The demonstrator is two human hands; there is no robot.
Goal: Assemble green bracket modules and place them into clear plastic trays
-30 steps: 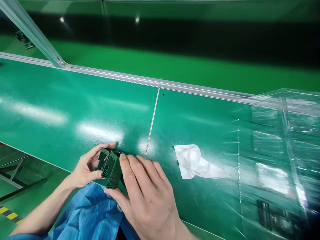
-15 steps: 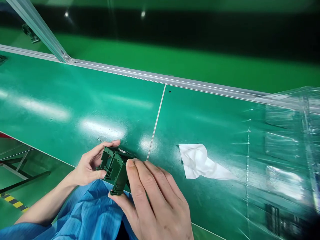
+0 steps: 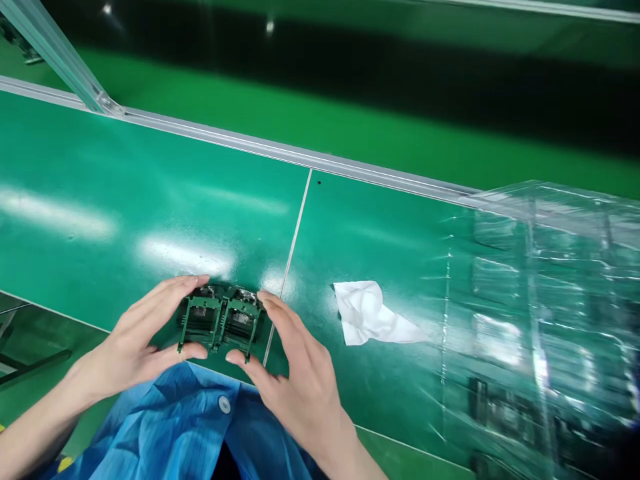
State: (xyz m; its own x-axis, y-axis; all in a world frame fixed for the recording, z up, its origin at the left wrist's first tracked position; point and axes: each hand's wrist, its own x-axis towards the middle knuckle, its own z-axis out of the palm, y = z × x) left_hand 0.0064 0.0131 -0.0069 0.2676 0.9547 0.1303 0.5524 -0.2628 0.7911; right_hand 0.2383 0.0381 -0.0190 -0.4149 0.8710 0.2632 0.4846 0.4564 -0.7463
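Hands (image 3: 131,341) (image 3: 300,373) gripping green frame (image 3: 220,323), long axis sideways

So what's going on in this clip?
A person in a blue smock grips a dark green plastic part between both hands, left hand at its left end and right hand at its right end. The part sits flat at the near edge of the green table. A crumpled white cloth lies apart to its right, with clear plastic trays at the far right.

your glossy green mat (image 3: 125,200) shines. dark green part (image 3: 220,321) looks matt plastic. white cloth (image 3: 367,313) is crumpled, tray stack (image 3: 540,320) clear plastic.
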